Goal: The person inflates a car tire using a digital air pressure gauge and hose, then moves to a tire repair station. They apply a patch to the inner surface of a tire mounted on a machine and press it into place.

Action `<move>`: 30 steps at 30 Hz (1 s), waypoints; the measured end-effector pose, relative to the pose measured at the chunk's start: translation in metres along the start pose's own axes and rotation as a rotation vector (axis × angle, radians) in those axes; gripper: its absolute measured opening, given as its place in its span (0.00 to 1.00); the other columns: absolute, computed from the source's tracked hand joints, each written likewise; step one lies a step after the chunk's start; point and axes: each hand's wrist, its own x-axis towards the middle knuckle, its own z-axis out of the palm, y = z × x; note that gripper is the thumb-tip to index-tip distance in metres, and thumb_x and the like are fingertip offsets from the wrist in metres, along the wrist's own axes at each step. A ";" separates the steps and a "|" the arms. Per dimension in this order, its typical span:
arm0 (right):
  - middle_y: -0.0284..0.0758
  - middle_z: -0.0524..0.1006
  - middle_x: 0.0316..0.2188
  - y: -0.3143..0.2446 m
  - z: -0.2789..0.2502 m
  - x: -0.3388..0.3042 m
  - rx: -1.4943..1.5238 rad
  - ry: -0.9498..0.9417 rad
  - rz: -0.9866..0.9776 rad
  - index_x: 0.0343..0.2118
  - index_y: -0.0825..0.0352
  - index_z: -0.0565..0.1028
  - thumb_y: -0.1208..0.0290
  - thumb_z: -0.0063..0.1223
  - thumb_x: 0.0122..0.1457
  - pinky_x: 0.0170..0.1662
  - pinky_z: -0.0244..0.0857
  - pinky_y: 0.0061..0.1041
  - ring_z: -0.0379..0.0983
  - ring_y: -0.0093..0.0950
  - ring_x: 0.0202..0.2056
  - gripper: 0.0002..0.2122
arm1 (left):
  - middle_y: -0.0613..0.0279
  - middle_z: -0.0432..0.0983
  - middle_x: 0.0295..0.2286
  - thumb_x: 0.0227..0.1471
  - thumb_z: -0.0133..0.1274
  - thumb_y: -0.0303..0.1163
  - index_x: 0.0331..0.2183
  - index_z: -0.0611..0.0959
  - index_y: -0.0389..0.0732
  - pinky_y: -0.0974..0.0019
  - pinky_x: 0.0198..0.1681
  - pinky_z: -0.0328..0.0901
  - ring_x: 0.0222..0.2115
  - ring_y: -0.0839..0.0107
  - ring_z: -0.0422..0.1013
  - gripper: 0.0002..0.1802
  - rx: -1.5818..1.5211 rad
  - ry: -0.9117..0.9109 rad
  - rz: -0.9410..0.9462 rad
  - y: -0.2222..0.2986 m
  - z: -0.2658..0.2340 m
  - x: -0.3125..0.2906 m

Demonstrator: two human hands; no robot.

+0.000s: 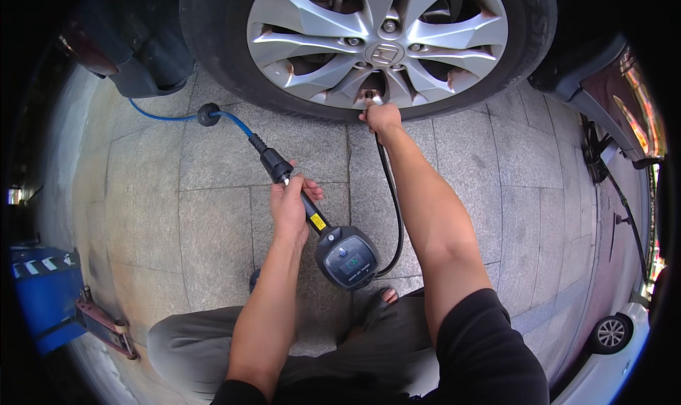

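1 tyre inflator [345, 254], 1 alloy wheel [376, 40], 2 hoses: 1 blue [230, 119], 1 black [394, 206], 1 floor jack [53, 302].

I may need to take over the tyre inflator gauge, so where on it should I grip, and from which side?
Grip the slim black handle between the blue air hose and the round gauge head, where the left hand holds it now. Come from the left, palm over the bar; the display faces up and the black hose leaves rightward toward the right hand.

Blue floor jack [50, 298] left; white car [610, 348] right; grey paving slabs [213, 213].
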 end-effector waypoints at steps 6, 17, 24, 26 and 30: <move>0.35 0.82 0.22 -0.003 -0.010 -0.008 -0.025 0.024 -0.002 0.22 0.70 0.79 0.56 0.56 0.64 0.23 0.64 0.31 0.69 0.27 0.16 0.21 | 0.58 0.75 0.26 0.61 0.49 0.28 0.60 0.66 0.39 0.64 0.31 0.74 0.26 0.68 0.75 0.27 -0.003 -0.016 0.006 -0.008 0.005 0.000; 0.34 0.80 0.20 0.002 -0.006 0.001 0.002 0.004 0.007 0.20 0.69 0.78 0.58 0.56 0.64 0.21 0.61 0.31 0.66 0.25 0.15 0.20 | 0.58 0.75 0.26 0.61 0.48 0.27 0.61 0.64 0.36 0.65 0.30 0.74 0.25 0.68 0.75 0.29 0.011 -0.013 -0.003 -0.009 0.006 0.003; 0.34 0.81 0.21 0.000 -0.008 -0.003 -0.025 0.014 -0.004 0.22 0.69 0.78 0.58 0.55 0.64 0.21 0.60 0.31 0.66 0.25 0.15 0.19 | 0.59 0.75 0.26 0.61 0.49 0.27 0.59 0.66 0.37 0.65 0.30 0.74 0.25 0.69 0.75 0.26 0.013 -0.028 0.008 -0.011 0.005 0.006; 0.34 0.81 0.22 0.001 -0.008 -0.003 -0.022 0.014 0.000 0.23 0.70 0.78 0.58 0.55 0.64 0.21 0.60 0.31 0.66 0.25 0.15 0.19 | 0.59 0.75 0.25 0.61 0.49 0.27 0.59 0.66 0.38 0.65 0.30 0.74 0.25 0.69 0.75 0.25 0.018 -0.033 0.009 -0.011 0.005 0.006; 0.35 0.81 0.21 0.001 -0.008 -0.002 0.014 0.004 -0.002 0.22 0.71 0.77 0.59 0.55 0.64 0.20 0.59 0.31 0.65 0.25 0.14 0.19 | 0.59 0.75 0.26 0.61 0.49 0.28 0.59 0.66 0.37 0.64 0.30 0.74 0.25 0.70 0.75 0.26 0.034 -0.035 0.026 -0.012 0.005 0.005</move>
